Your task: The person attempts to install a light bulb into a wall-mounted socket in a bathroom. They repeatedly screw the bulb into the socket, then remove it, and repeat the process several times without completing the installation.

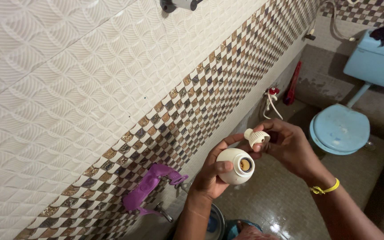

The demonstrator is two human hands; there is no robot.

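My left hand grips a round white lamp holder body with a brass contact visible in its open end. My right hand, with a yellow band on its wrist, pinches a small white ribbed ring or cap just above the holder. The two parts are close together but apart. Both hands are held in front of a tiled bathroom wall.
A purple brush-like object hangs over a tap on the checkered tile band. A blue toilet with a blue cistern stands at right. A white hose and a red item sit by the far wall. The floor is wet.
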